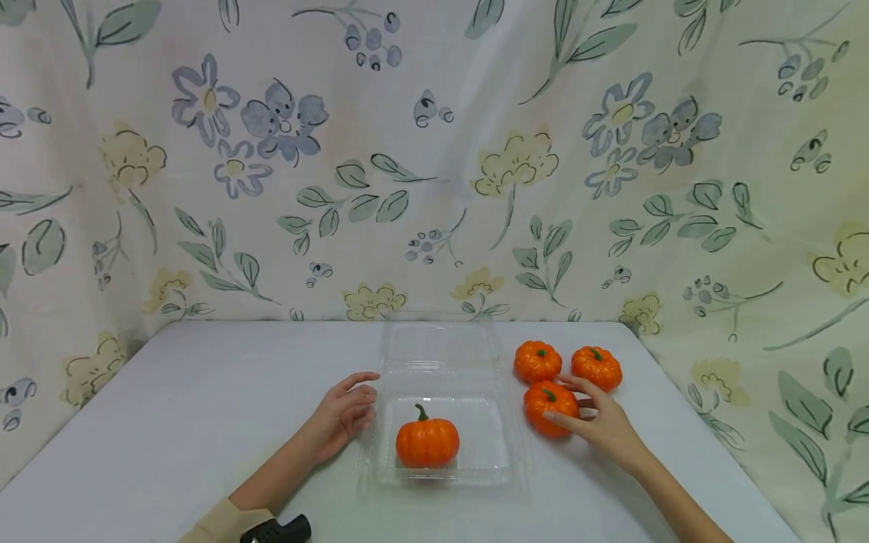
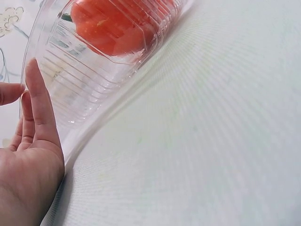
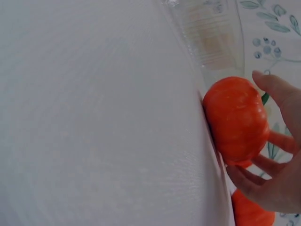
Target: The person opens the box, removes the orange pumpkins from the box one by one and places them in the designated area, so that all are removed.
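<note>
A clear plastic clamshell container (image 1: 485, 445) lies with its lid (image 1: 437, 343) folded back on the white table. Inside its base sits a small orange pumpkin (image 1: 428, 443) with a green stem. My left hand (image 1: 342, 415) is at the container's left side, fingers loosely extended beside its wall, as the left wrist view also shows. To the right of the container, my right hand (image 1: 604, 426) spreads around a second orange pumpkin (image 1: 543, 411), thumb over its near side and fingers at its far right. That pumpkin rests on the table.
Two more orange pumpkins stand just behind the right hand, one at the back left (image 1: 537, 360) and one at the back right (image 1: 600, 369). A floral curtain (image 1: 434, 151) hangs behind the white table (image 1: 224, 392).
</note>
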Demonstrator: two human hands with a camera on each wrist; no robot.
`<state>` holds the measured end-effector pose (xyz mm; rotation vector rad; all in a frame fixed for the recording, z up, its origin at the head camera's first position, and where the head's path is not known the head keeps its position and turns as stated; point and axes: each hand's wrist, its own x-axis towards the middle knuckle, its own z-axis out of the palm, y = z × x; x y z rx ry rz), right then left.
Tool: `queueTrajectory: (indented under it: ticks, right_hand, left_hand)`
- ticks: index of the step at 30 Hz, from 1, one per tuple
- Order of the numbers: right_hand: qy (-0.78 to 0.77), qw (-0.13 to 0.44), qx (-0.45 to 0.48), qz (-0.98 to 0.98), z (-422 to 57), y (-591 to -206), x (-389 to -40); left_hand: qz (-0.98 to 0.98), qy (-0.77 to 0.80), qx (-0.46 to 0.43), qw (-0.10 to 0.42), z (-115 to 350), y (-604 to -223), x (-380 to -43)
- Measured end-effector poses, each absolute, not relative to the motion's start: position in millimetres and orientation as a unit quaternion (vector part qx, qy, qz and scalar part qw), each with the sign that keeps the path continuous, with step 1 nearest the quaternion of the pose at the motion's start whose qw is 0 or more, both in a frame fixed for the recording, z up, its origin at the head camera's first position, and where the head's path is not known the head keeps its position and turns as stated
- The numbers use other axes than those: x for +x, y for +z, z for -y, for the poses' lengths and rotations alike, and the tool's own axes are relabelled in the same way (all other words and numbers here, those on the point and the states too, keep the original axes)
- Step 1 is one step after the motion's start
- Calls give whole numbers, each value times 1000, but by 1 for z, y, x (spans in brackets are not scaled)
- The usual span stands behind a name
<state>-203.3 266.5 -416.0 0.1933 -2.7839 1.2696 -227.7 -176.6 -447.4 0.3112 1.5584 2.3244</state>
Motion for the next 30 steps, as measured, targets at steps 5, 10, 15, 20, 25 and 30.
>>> queueTrajectory:
  ticks: [5,10,15,20,25,30]
  right_hand:
    - [418,40,67,905,-267,-412,-202]
    - [425,49,72,901,-269,-409,-200]
    - [424,60,80,900,-270,-406,-199]
    - [421,64,84,901,-269,-403,-199]
    - [423,65,81,900,-267,-399,-198]
    - [421,69,77,901,-265,-395,-196]
  left_hand:
    - [-546,815,109,162,176,-447,-228]
    - [-547,815,105,163,176,-447,-228]
    - [-547,814,108,163,177,-447,-228]
    - [-548,813,109,163,178,-449,-229]
    - [-547,814,108,163,178,-449,-229]
    - [-545,815,108,164,177,-449,-229]
